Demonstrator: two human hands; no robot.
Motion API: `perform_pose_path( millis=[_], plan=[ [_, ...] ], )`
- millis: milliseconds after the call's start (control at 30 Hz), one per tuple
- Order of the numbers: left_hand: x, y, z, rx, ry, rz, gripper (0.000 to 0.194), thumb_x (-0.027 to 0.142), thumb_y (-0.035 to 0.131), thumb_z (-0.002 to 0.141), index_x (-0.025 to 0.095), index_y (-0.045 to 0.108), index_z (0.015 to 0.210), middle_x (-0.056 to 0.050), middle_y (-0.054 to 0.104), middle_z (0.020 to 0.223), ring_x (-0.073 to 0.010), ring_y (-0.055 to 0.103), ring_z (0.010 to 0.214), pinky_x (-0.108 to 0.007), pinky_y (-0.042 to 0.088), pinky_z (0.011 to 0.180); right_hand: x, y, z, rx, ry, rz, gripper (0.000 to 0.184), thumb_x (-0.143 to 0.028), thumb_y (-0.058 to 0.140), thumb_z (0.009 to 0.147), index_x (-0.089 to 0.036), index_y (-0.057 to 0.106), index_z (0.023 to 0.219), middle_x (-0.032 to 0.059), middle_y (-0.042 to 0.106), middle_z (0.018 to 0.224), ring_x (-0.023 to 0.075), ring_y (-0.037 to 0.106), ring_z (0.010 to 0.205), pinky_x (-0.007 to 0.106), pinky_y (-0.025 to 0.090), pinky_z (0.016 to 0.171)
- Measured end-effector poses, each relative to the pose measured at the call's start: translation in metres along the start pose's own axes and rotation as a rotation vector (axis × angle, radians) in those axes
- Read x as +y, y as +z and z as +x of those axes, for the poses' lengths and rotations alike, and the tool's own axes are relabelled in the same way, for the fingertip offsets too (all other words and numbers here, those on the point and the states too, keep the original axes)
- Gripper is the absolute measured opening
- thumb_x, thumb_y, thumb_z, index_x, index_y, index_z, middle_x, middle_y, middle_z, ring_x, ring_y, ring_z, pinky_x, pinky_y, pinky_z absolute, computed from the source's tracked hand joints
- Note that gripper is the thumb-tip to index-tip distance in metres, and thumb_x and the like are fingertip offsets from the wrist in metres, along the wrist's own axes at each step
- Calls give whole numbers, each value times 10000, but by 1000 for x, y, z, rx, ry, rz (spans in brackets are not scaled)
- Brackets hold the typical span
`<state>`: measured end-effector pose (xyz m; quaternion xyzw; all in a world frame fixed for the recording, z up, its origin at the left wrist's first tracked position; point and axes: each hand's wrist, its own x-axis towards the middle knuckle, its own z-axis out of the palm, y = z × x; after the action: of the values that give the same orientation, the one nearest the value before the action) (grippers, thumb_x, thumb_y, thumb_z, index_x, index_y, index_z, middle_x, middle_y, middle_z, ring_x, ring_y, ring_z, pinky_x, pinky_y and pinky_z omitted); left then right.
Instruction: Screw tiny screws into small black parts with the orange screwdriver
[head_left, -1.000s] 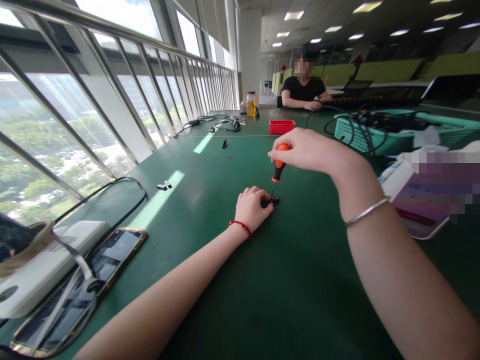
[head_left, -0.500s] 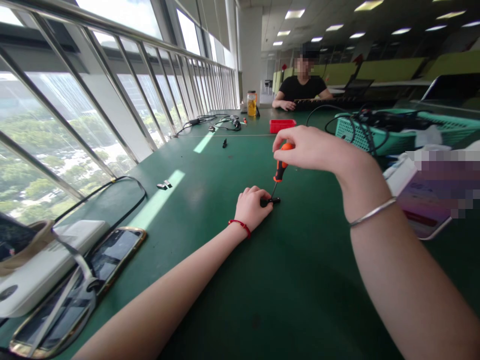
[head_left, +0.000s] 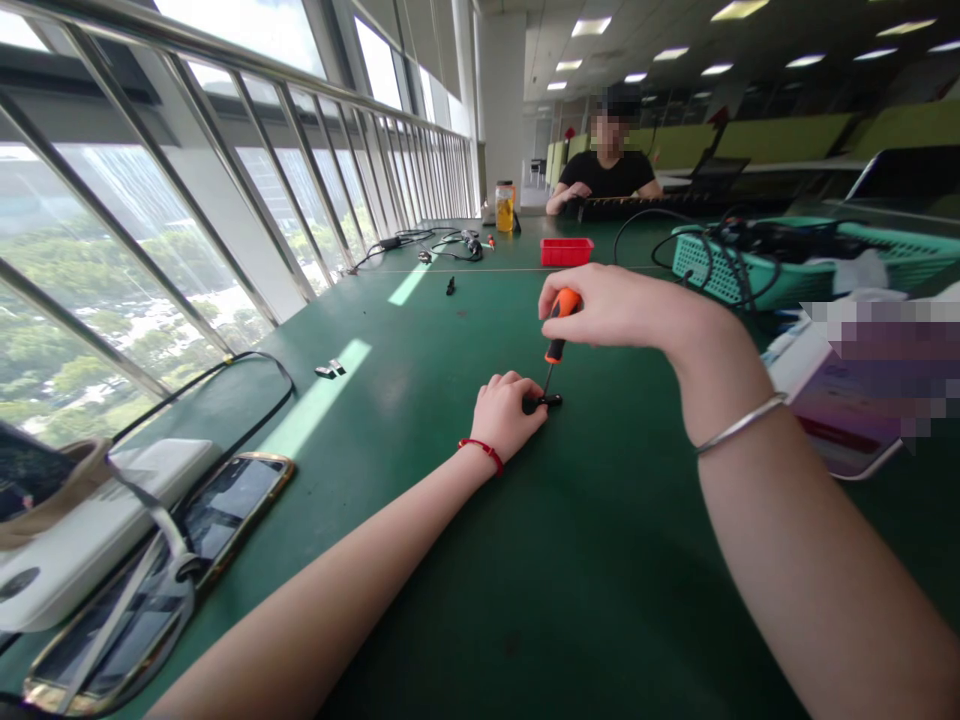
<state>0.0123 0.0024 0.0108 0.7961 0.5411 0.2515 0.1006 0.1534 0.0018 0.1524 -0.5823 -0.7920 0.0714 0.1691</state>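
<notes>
My left hand (head_left: 506, 415) rests on the green table (head_left: 600, 520), its fingers closed around a small black part (head_left: 552, 400) that pokes out past the thumb. What kind of part it is I cannot make out. Above it, my right hand (head_left: 600, 305) grips the top of an orange-and-black screwdriver (head_left: 556, 348). The screwdriver leans slightly, and its thin shaft comes down to the black part beside my left fingers. Its tip is too small to see clearly.
Small black-and-silver pieces (head_left: 330, 369) and another black piece (head_left: 451, 286) lie on the left. Farther back are cables (head_left: 427, 240), a red tray (head_left: 566, 252) and a jar (head_left: 505, 206). A teal basket (head_left: 720, 270) stands right, a phone (head_left: 240, 500) near left. A person (head_left: 609, 170) sits opposite.
My right hand has turned and shifted slightly left and down on the screwdriver, which stands a bit more upright. My left hand holds still. The person opposite has raised a hand.
</notes>
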Motion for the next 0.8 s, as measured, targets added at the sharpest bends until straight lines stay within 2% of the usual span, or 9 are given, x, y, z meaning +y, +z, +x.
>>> perform_pose_path(
  millis=[133, 267, 367, 467, 567, 633, 700, 767, 800],
  plan=[
    [0, 0, 0, 8, 2, -7, 108, 255, 577, 762, 206, 654, 820, -34, 639, 936, -233, 542, 942, -376, 434, 829, -4, 1, -2, 39, 48, 4, 326, -520, 531, 773, -220, 631, 695, 27, 490, 571, 173, 497, 605, 301, 365, 569],
    [-1, 1, 0, 6, 7, 0, 103, 258, 576, 762, 204, 649, 812, -36, 636, 938, -231, 541, 938, -372, 434, 826, -3, 4, 3, 63, -2, 7, 162, -357, 625, 697, -236, 634, 804, 31, 583, 721, 175, 523, 665, 294, 383, 586],
    [-2, 1, 0, 10, 13, 8, 100, 264, 579, 759, 204, 644, 806, -37, 634, 936, -232, 538, 939, -370, 433, 826, -2, 8, 7, -24, -45, 75, 151, -316, 630, 680, -238, 627, 810, 18, 607, 746, 149, 515, 624, 275, 382, 557],
    [-2, 1, 0, 12, 12, 9, 98, 263, 579, 757, 202, 641, 801, -37, 632, 941, -234, 535, 942, -372, 432, 827, -4, 11, 6, -154, -30, 177, 147, -356, 610, 709, -216, 633, 745, 0, 561, 621, 115, 454, 520, 261, 360, 498],
    [-1, 0, 0, 4, 5, 6, 96, 260, 580, 755, 203, 643, 799, -36, 632, 940, -232, 536, 946, -370, 433, 829, -5, 10, 0, -246, 17, 301, 182, -372, 591, 729, -196, 635, 719, -31, 453, 479, 93, 385, 430, 247, 323, 441],
    [-1, 0, 0, 2, 8, 2, 108, 257, 577, 756, 208, 651, 818, -36, 632, 936, -232, 536, 951, -369, 433, 831, 0, 8, -6, -190, 21, 376, 207, -376, 553, 761, -192, 619, 694, -42, 410, 425, 94, 378, 405, 246, 331, 441],
    [-1, -1, 0, 4, 12, -4, 124, 253, 574, 757, 211, 660, 836, -36, 633, 934, -233, 538, 952, -372, 434, 833, 11, 10, -13, -35, 6, 423, 234, -373, 495, 801, -196, 622, 715, -42, 410, 420, 102, 394, 410, 250, 351, 461],
    [-1, -1, 0, 5, 10, -10, 131, 249, 575, 756, 212, 665, 843, -37, 636, 930, -234, 541, 946, -376, 436, 834, 25, 21, -22, 149, 11, 344, 203, -367, 516, 788, -203, 630, 754, -20, 502, 508, 120, 463, 472, 256, 375, 496],
    [-1, -2, 0, 3, 8, -13, 130, 247, 579, 753, 211, 667, 842, -37, 637, 926, -233, 544, 941, -377, 437, 835, 34, 30, -26, 239, 3, 274, 160, -342, 541, 767, -206, 627, 769, 1, 579, 623, 135, 512, 548, 259, 385, 522]
  ],
)
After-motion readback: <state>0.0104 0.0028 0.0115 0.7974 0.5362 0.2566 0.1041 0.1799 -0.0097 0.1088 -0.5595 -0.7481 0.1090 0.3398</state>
